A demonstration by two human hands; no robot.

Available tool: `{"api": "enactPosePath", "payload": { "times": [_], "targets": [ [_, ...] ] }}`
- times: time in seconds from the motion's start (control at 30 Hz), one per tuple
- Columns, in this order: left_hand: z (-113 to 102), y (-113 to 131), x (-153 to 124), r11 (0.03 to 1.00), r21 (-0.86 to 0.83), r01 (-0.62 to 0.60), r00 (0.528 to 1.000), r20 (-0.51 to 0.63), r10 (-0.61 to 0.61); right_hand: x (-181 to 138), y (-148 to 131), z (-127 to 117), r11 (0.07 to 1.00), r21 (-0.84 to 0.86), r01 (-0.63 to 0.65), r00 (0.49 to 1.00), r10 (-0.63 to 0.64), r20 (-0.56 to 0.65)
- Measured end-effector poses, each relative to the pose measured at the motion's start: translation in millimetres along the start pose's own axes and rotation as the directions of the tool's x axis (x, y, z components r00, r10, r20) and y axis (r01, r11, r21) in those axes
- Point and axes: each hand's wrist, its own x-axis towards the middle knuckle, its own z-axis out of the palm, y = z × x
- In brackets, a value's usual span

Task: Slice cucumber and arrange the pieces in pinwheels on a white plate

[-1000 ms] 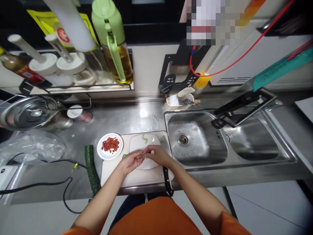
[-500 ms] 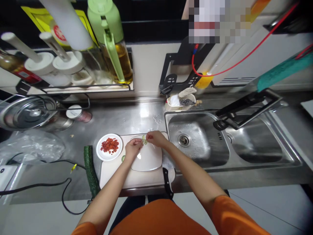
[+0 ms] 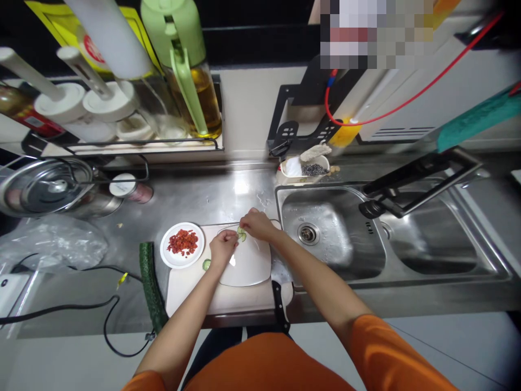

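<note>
Nearest, a black-handled knife (image 3: 280, 304) is being left at the near right edge of the white cutting board (image 3: 191, 290), blade tucked under a white plate (image 3: 249, 263), out of the hands' way. To the left, a whole cucumber (image 3: 151, 285) is lying on the steel counter (image 3: 203, 198). Over the plate, the left hand (image 3: 222, 248) is being held loosely curled, apparently empty, steadying beside the work. At the plate's far edge, cucumber slices (image 3: 241, 234) are being pinched and arranged by the right hand (image 3: 254, 224). A small dish of chopped red chilli (image 3: 183, 242) is waiting left, the sink (image 3: 325, 239) right.
</note>
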Motion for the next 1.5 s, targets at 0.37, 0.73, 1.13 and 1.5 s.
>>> {"api": "enactPosePath", "payload": {
  "times": [0.37,0.73,1.13,1.5],
  "targets": [
    [1.0,1.5,-0.7,0.996,0.078,-0.038,0.999,-0.016,0.04,-1.4,0.8,7.5,0.999,-0.049,-0.003,1.0,0.002,-0.023],
    [5.4,-5.9,0.3,0.92,0.324,-0.22,0.967,-0.051,0.249,-6.1,-5.1,8.8,0.994,-0.108,-0.014,0.999,0.011,-0.031],
    [6.2,-11.7,0.9,0.757,0.483,-0.44,0.87,0.017,0.494,-10.2,-7.5,10.7,0.988,-0.151,-0.038,0.997,0.026,-0.078],
    [6.0,-15.6,2.9,0.708,0.519,-0.479,0.848,0.066,0.526,-16.7,-4.0,16.6,0.99,-0.137,-0.043,0.986,0.021,-0.164]
  ]
}}
